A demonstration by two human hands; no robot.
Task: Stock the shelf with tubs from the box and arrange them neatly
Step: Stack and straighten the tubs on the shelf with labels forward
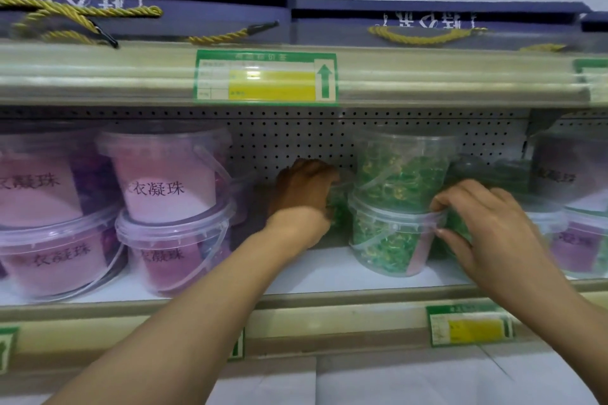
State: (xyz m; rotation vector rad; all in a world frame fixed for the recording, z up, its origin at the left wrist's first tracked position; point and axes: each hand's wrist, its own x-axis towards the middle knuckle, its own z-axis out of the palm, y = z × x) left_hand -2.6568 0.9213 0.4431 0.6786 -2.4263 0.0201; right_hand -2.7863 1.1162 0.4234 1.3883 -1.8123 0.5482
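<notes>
While pink tubs [171, 174] already sat stacked at centre left, the left hand [304, 189] gripped a half-hidden green tub [339, 204] and the right hand [487, 220] pinched the lower green tub's [388, 240] rim; a gap between stacks remained unfilled.

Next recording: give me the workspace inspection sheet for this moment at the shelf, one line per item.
Surface: white shelf board, bare strip between the pink and green stacks.
Job's things: two green tubs stacked, upper green tub on lower green tub; another green tub behind, mostly hidden. Pink tubs stacked two high at left.
Clutter: nothing seen.
Grips: left hand reaches deep, fingers curled on the hidden green tub; right hand pinches the lower green tub's rim.
Cables: nothing seen; gold rope handles on the blue boxes above.
Surroundings: perforated back panel, green price tag on the upper rail, more tubs at right, blurred.
</notes>
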